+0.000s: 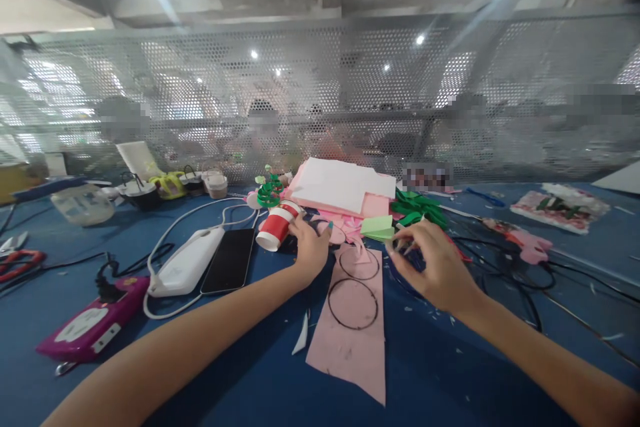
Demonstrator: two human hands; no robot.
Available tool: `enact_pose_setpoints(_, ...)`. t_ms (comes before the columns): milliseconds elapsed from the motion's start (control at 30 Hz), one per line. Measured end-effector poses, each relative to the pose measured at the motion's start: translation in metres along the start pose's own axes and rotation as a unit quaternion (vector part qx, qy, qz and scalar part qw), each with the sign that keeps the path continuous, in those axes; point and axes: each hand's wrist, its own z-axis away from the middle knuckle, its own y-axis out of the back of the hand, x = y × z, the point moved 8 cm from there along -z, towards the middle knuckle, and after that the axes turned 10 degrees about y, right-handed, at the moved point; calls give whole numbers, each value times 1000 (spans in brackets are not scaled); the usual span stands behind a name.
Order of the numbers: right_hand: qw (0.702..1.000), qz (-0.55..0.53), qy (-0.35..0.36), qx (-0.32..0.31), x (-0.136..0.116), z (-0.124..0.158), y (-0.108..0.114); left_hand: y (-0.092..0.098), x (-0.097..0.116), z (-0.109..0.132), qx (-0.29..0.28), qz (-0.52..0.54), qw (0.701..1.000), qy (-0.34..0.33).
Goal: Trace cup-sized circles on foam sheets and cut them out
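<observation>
My left hand [310,247] rests on the blue table [240,373] with fingers curled against pink paper cut-outs [340,227], next to a red and white cup [277,223] lying on its side. My right hand [433,263] is closed in a pinch on something I cannot make out, close to a folded pale green paper [377,227]. Between the hands lies a pink sheet [353,327] with two black circles drawn on it.
A black phone [230,259], a white power bank [186,261] and a magenta device [90,323] lie at left. White and pink sheets [345,190], green paper strips [420,208], black cables [505,267] and red scissors [17,260] surround them. A mesh screen [320,100] stands behind.
</observation>
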Motion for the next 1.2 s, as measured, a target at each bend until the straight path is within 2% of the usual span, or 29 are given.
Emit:
enact_pose_setpoints(100,987,-102,98,-75,-31,2,-13,5,25,7,5,-141,986,-87)
enact_pose_setpoints(233,941,-198,185,-204,-64,16,-28,4,72,44,-62,-281,927,-239)
enact_pose_setpoints(367,925,-204,181,-263,-74,25,-35,12,107,88,-137,-315,875,-341)
enact_pose_setpoints(467,918,-221,167,-284,-76,27,-42,8,121,104,-223,-304,823,-425)
enact_pose_setpoints(500,918,-227,165,-280,-76,26,-43,8,122,103,-240,-302,807,-446)
enact_pose_setpoints(600,931,-218,158,-248,-70,20,-45,13,118,80,-213,-333,819,-417)
enact_pose_setpoints(633,938,-208,152,-233,-66,17,-46,13,114,75,-221,-350,816,-405)
enact_pose_setpoints(733,961,-205,100,-159,-46,11,-43,15,106,83,-298,-360,797,-382)
enact_pose_setpoints(800,970,-230,32,-66,-25,7,-34,19,105,85,-317,-348,828,-305)
enact_pose_setpoints(867,961,-261,-78,37,2,7,-23,22,109,88,-300,-333,859,-247)
enact_pose_setpoints(900,944,-282,-151,85,16,9,-20,24,114,88,-270,-321,876,-238)
enact_pose_setpoints(933,912,-314,-229,131,30,14,-19,26,120,90,-241,-312,888,-237)
enact_pose_setpoints(1000,825,-398,-337,217,48,23,-20,24,125,98,-222,-309,890,-251)
enact_pose_setpoints(1033,780,-440,-362,257,53,25,-21,20,123,106,-240,-318,880,-259)
enact_pose_setpoints(1100,711,-506,-373,315,60,26,-22,6,110,126,-324,-341,842,-264)
enact_pose_setpoints(1200,645,-552,-391,356,73,30,-27,-7,86,151,-385,-370,798,-281)
